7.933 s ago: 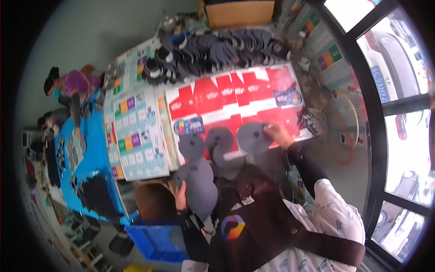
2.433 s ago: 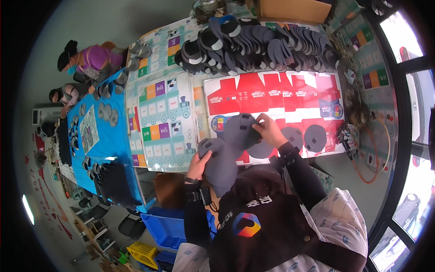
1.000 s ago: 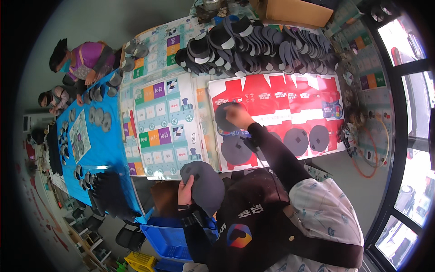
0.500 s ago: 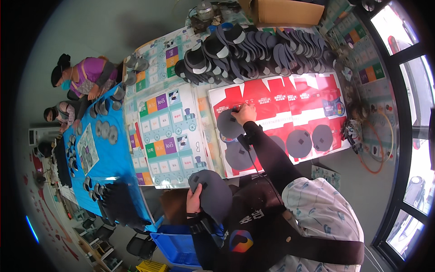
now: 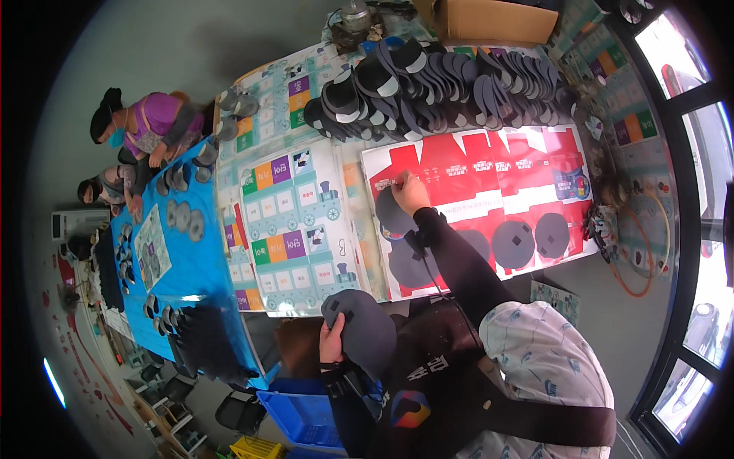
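My left hand (image 5: 331, 343) grips a dark grey rounded fabric piece (image 5: 368, 330) with small dark squares on it, held just off the table's front edge. My right hand (image 5: 414, 194) is over another grey round piece (image 5: 391, 213) lying on the red printed sheet (image 5: 478, 157). Its fingertips are pinched together at that piece's far edge; whatever is between them is too small to make out. Close by on the same sheet lie more flat grey rounds, among them one (image 5: 413, 264) below my right wrist and two with a dark square, one (image 5: 513, 245) and another (image 5: 552, 235).
Rows of overlapping dark, curved pieces (image 5: 436, 88) line the table's back, with a cardboard box (image 5: 495, 21) behind. A blue bin (image 5: 302, 417) stands below the front edge. Two people work at a blue-covered table (image 5: 206, 264) on the left. An orange hose (image 5: 648, 268) hangs at right.
The view has shifted slightly. My right hand has drawn its fingers into a tighter pinch, and the dark square by its fingertips no longer shows. My left hand keeps its hold.
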